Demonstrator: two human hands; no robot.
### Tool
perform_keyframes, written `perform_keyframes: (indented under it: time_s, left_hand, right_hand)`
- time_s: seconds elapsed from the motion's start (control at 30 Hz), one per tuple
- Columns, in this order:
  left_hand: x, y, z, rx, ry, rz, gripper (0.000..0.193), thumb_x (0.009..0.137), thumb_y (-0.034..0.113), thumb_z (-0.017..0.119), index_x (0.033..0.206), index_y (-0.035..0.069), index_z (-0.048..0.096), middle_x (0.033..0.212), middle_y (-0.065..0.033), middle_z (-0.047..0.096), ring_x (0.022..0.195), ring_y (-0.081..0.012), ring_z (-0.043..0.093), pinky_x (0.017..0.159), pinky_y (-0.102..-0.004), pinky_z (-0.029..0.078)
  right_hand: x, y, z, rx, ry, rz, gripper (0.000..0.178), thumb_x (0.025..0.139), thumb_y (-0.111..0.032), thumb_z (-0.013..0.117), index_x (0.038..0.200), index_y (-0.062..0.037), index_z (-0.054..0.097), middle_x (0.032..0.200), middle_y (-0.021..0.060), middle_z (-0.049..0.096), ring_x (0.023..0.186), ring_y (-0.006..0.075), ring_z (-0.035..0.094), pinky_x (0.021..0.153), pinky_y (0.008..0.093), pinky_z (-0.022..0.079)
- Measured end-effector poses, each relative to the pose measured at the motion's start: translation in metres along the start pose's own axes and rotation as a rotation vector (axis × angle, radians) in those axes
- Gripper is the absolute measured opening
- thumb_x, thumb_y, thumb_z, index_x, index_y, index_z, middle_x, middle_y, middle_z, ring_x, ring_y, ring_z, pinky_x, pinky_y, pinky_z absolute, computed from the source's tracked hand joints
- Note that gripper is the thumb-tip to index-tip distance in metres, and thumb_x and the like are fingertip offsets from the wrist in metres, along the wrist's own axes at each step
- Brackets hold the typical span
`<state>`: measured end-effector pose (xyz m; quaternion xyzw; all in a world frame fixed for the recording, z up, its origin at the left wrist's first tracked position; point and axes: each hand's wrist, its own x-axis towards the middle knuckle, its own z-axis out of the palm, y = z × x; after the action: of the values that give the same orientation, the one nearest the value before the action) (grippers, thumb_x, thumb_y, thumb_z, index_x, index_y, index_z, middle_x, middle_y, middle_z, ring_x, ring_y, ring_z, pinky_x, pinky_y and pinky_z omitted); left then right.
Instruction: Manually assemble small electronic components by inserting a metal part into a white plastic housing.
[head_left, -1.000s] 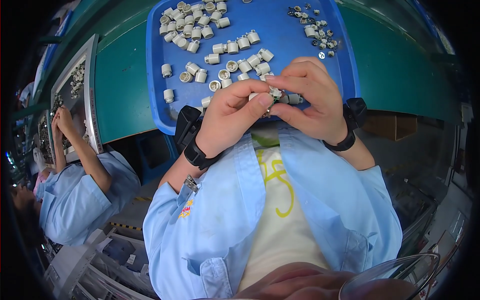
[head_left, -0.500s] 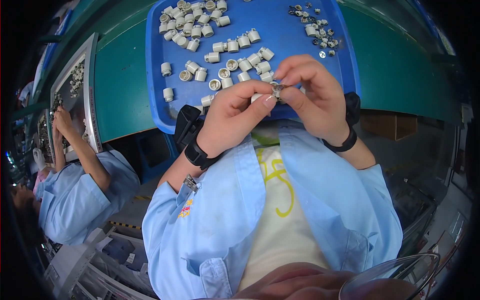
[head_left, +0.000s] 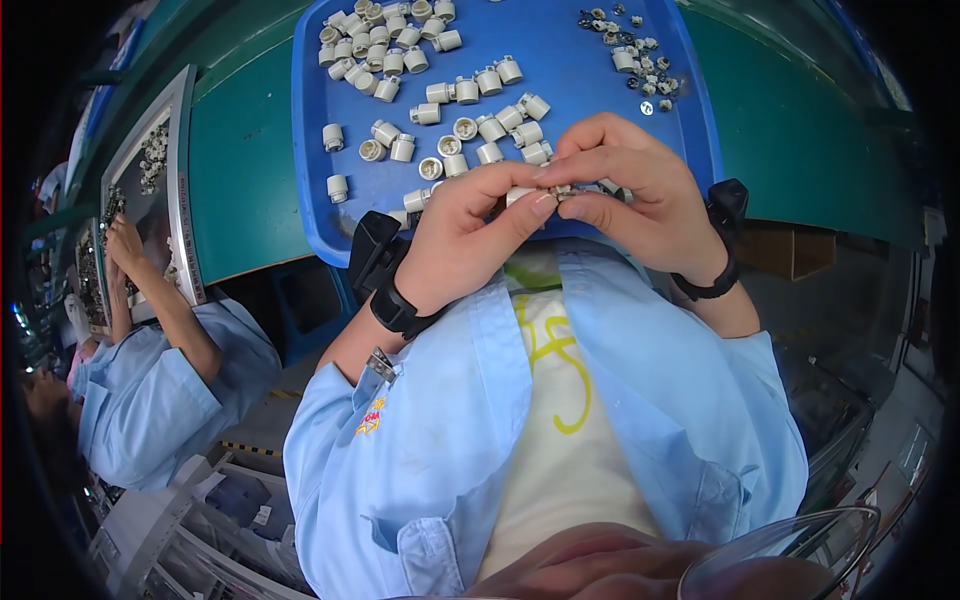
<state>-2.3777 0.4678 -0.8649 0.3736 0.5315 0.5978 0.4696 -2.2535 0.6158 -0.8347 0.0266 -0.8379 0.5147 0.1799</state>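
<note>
Above the near edge of the blue tray (head_left: 309,150), my two hands meet fingertip to fingertip. My left hand (head_left: 462,222) grips a white ceramic lamp socket (head_left: 517,195) lying sideways between thumb and forefinger. At the socket's right end, my right hand (head_left: 650,195) pinches a small metal-and-white piece (head_left: 565,193); fingers hide much of it, and its exact kind cannot be made out. Several loose lamp sockets (head_left: 466,91) lie beyond my hands, some upright and some on their sides.
More sockets crowd a pile (head_left: 375,45) at the tray's far left. Small metal-and-white parts (head_left: 645,65) are scattered at its far right. The tray rests on a green table (head_left: 235,180). On the left, a co-worker's hand (head_left: 125,240) is over a framed tray (head_left: 185,200) of parts.
My right hand has turned and its raised fingers have come down, closing toward the socket's end. The left hand keeps its grip almost unmoved.
</note>
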Motion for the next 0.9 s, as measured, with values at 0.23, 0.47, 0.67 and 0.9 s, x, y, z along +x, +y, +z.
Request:
perform_keyframes:
  time_s: [0.23,0.47,0.67,0.9]
  left_hand:
    - [0.006,-0.002,0.0,-0.36,0.014,0.078,0.028,0.089,0.027,0.05,0.104,0.004,0.043,0.086,-0.0041,0.056,0.074,-0.0074,0.052,0.065,-0.0192,0.042]
    - [0.007,0.001,-0.002,-0.41,-0.028,0.056,0.035,0.09,0.038,0.043,0.1,0.005,0.043,0.082,-0.0048,0.056,0.067,-0.007,0.05,0.06,-0.0188,0.041]
    - [0.004,0.001,-0.006,-0.251,0.005,0.033,0.033,0.091,0.037,0.041,0.101,0.005,0.044,0.075,-0.0026,0.053,0.064,-0.0062,0.047,0.057,-0.0187,0.038]
    - [0.002,-0.001,-0.003,-0.162,-0.011,0.136,0.025,0.093,0.028,0.041,0.105,0.006,0.041,0.08,-0.0008,0.048,0.063,-0.0053,0.041,0.056,-0.0187,0.035]
  right_hand:
    - [-0.003,0.002,0.001,0.08,0.141,-0.004,0.027,0.071,0.003,0.064,0.097,0.0009,0.06,0.094,0.0115,0.056,0.085,0.0175,0.054,0.073,0.0247,0.043]
    - [0.001,0.005,0.011,0.184,0.252,0.004,0.022,0.069,0.0,0.067,0.09,-0.0011,0.062,0.085,0.0087,0.06,0.08,0.0188,0.058,0.068,0.0259,0.044]
    - [0.003,0.008,0.013,-0.023,0.116,-0.126,0.026,0.065,0.003,0.069,0.089,-0.0018,0.062,0.09,0.0092,0.057,0.082,0.0179,0.053,0.069,0.026,0.043]
    - [0.001,0.011,0.022,-0.054,0.209,-0.117,0.025,0.063,0.003,0.07,0.087,-0.0025,0.063,0.087,0.0078,0.056,0.08,0.0188,0.052,0.067,0.0273,0.042]
